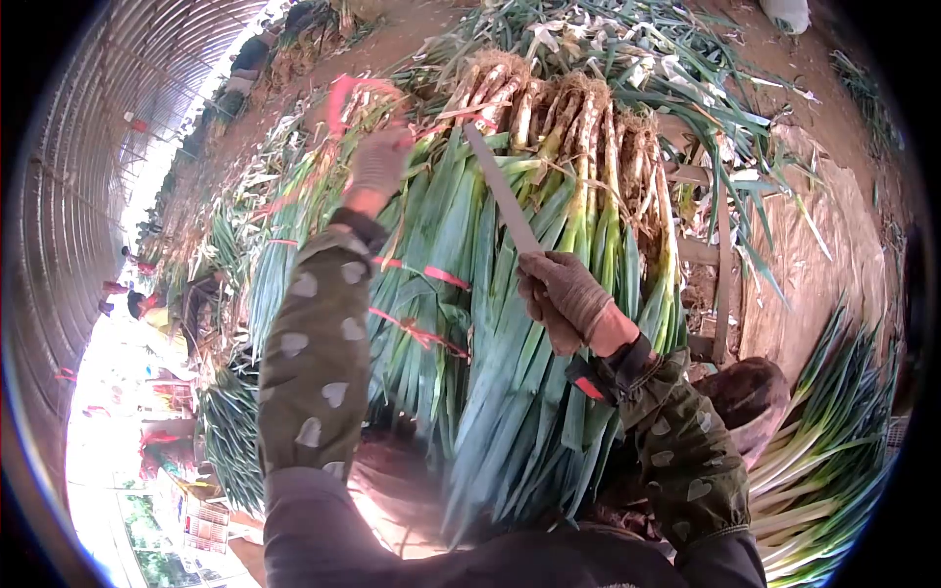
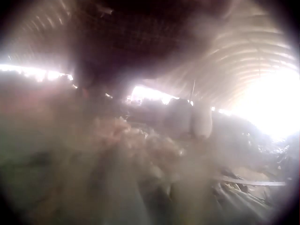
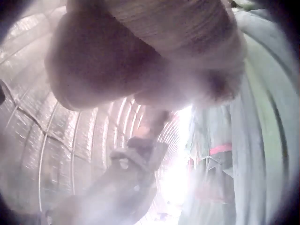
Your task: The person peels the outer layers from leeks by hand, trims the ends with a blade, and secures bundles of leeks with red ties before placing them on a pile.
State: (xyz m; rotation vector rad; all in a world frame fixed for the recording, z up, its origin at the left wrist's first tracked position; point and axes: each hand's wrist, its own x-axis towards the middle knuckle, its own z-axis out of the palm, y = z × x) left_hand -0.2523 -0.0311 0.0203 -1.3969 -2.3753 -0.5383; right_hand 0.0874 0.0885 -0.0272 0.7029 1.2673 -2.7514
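Wearing heart-printed sleeves (image 1: pixel 333 394) at the near side, partly covering the leafy ends of the bundled leeks (image 1: pixel 480 338) lying in the middle. Leaving loose stalks (image 1: pixel 818 461) spread at the near right, with outer tips fading into the dark lens rim. Gripping a knife (image 1: pixel 503 191) in the gloved right hand (image 1: pixel 564 299), with fingers clamped round the handle and hiding it; pointing the blade over the leeks toward the far left. Blocking much of the right wrist view with a large, hazy glove. Crossing the leaves with pink ties (image 1: pixel 446 277), partly buried among the greenery. Holding the gloved left hand (image 1: pixel 377 167) farther out to the left, close to a blurred pink ribbon (image 1: pixel 343 103); looking too smeared to tell clamping from merely touching. Clouding the left wrist view too, making shapes there hard to name. Facing the shaggy roots (image 1: pixel 583 93) far, before a leaf heap (image 1: pixel 647 59). Showing, at the far left, a small person (image 1: pixel 157 318) half lost in glare, beside a ribbed roof (image 1: pixel 59 196) cut off by the rim.
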